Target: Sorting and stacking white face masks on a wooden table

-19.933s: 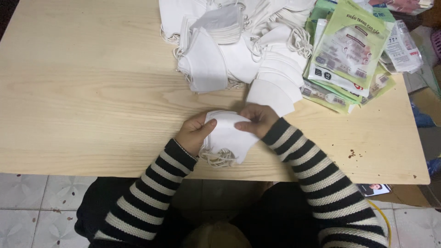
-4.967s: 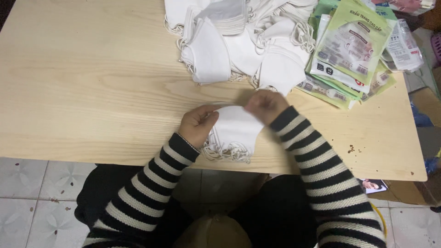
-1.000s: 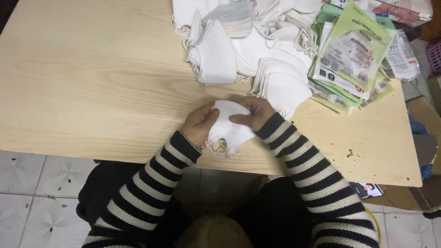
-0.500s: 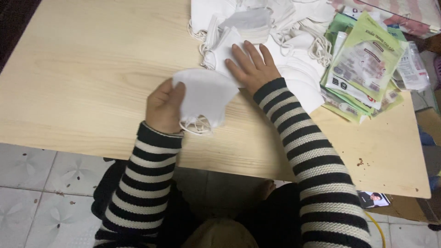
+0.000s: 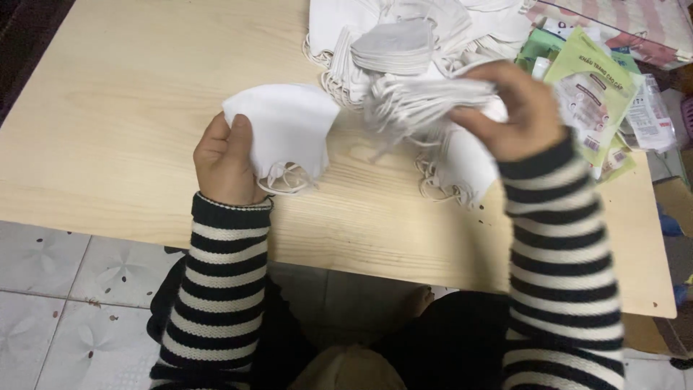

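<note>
Pale light-wood rectangular table [image 5: 130,144] with visible grain, standing on a white tiled floor [image 5: 65,303] speckled with dark spots; striped pinkish cloth [image 5: 635,29] beyond.

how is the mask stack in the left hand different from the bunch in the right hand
The stack of masks in the left hand is neat, flat and sharp in view, its ear loops hanging at the lower edge. The bunch of masks in the right hand is lifted off the table, splayed and blurred, with loops trailing loose. Both are white folded face masks with ear loops.
</note>
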